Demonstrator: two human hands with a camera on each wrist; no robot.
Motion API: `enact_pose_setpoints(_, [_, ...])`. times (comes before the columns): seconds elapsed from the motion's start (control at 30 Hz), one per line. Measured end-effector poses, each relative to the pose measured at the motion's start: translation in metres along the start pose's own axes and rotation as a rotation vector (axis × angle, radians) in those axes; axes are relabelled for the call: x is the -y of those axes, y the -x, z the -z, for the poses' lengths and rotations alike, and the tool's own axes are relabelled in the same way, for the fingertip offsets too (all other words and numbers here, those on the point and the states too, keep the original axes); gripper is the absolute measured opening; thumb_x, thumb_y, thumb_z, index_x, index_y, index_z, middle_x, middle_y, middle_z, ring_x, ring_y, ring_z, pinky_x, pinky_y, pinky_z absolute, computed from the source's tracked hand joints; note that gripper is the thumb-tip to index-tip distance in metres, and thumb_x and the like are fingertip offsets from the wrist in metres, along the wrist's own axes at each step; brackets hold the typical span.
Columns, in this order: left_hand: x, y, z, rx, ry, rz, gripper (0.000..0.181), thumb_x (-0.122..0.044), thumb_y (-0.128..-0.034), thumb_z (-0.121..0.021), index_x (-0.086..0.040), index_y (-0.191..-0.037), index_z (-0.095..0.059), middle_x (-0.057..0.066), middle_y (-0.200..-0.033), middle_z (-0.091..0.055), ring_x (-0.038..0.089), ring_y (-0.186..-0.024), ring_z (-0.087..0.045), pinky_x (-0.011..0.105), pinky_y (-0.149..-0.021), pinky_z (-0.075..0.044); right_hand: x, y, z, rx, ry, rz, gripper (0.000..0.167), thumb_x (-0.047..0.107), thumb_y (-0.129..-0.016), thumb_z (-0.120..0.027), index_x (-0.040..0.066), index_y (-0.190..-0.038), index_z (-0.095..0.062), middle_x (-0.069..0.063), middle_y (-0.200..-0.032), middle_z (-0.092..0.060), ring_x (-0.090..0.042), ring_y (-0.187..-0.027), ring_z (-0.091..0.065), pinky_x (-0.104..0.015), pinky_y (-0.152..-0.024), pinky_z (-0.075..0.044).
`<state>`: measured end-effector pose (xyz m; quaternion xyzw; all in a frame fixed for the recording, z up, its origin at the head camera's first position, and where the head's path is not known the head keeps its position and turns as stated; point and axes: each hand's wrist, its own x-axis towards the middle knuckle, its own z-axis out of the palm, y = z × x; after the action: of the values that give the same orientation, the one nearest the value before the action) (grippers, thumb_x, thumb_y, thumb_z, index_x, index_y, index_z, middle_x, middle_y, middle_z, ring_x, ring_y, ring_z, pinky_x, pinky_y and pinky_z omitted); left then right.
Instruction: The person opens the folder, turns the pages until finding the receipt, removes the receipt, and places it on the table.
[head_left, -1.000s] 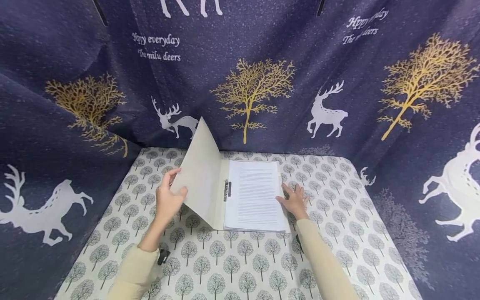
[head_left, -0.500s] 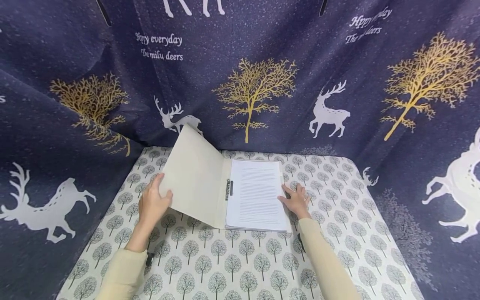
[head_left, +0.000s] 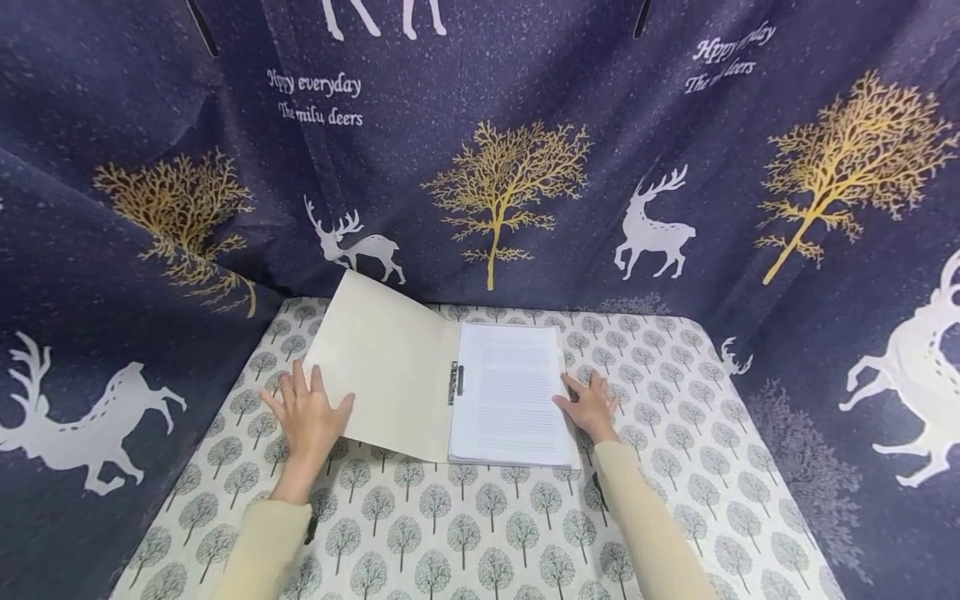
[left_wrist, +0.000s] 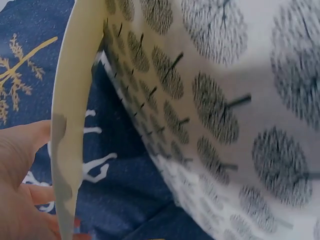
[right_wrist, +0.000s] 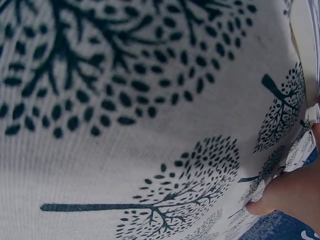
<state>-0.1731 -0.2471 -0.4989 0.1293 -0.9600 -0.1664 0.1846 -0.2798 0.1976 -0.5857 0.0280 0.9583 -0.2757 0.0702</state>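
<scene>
A cream file folder (head_left: 390, 375) lies with its cover swung to the left, the cover's outer part tilted up off the cloth. My left hand (head_left: 309, 421) lies along the cover's left edge, fingers spread and thumb on its inner face. In the left wrist view the cover (left_wrist: 70, 100) appears nearly edge-on beside the left hand (left_wrist: 22, 175). A stack of printed paper (head_left: 513, 392) sits in the folder's right half, next to a dark metal clip (head_left: 456, 382). My right hand (head_left: 590, 408) rests at the stack's right edge with fingers spread; the right wrist view shows part of it (right_wrist: 290, 195).
A white tablecloth with grey trees (head_left: 465, 533) covers the table around the folder. Behind and to both sides hangs a dark blue curtain (head_left: 450, 167) printed with deer and golden trees, close to the table's back edge.
The folder cover has swung further left and down. My left hand has gone left with it and changed from gripping its edge to spread fingers against it. The right hand has stayed in place.
</scene>
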Motion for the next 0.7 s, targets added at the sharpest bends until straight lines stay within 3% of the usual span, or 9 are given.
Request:
enact_pose_setpoints(0.2, [-0.003,-0.001,-0.019,0.085,-0.011,0.049,0.090,-0.048,-0.0828,-0.070,0.003,-0.148,-0.034,0.039,-0.157,0.002,0.057,-0.146,0.002,0.072,-0.113,0.014,0.000,0.000,-0.002,-0.011,0.008,-0.006,0.064,0.047,-0.091,-0.060,0.021,-0.147,-0.043,-0.029,-0.162,-0.002,-0.051,-0.149,0.006,-0.075,-0.113,0.009])
enact_pose_setpoints(0.33, [-0.004,0.000,-0.029,0.126,0.001,0.073,0.092,-0.050,-0.0855,-0.066,0.003,-0.150,-0.028,0.039,-0.156,0.008,0.058,-0.144,0.012,0.077,-0.110,0.013,0.000,0.004,-0.005,-0.007,0.004,-0.012,0.064,0.047,-0.091,-0.060,0.021,-0.147,-0.044,-0.029,-0.162,-0.002,-0.051,-0.149,0.006,-0.076,-0.112,0.009])
enact_pose_setpoints(0.53, [-0.012,0.002,-0.043,0.240,0.044,0.112,0.092,-0.048,-0.0888,-0.063,0.004,-0.152,-0.022,0.043,-0.152,0.015,0.066,-0.137,0.018,0.083,-0.102,0.013,0.002,0.004,-0.006,-0.002,-0.010,-0.008,0.064,0.047,-0.091,-0.061,0.021,-0.147,-0.044,-0.028,-0.162,-0.001,-0.050,-0.149,0.006,-0.076,-0.112,0.010])
enact_pose_setpoints(0.7, [-0.031,-0.004,-0.055,0.300,0.008,0.062,0.071,-0.040,-0.0906,-0.063,0.001,-0.145,-0.041,0.037,-0.157,-0.007,0.068,-0.138,0.004,0.086,-0.101,0.004,0.001,0.002,-0.006,-0.008,0.010,-0.028,0.064,0.048,-0.092,-0.058,0.021,-0.148,-0.042,-0.027,-0.162,0.001,-0.049,-0.149,0.009,-0.074,-0.112,0.013])
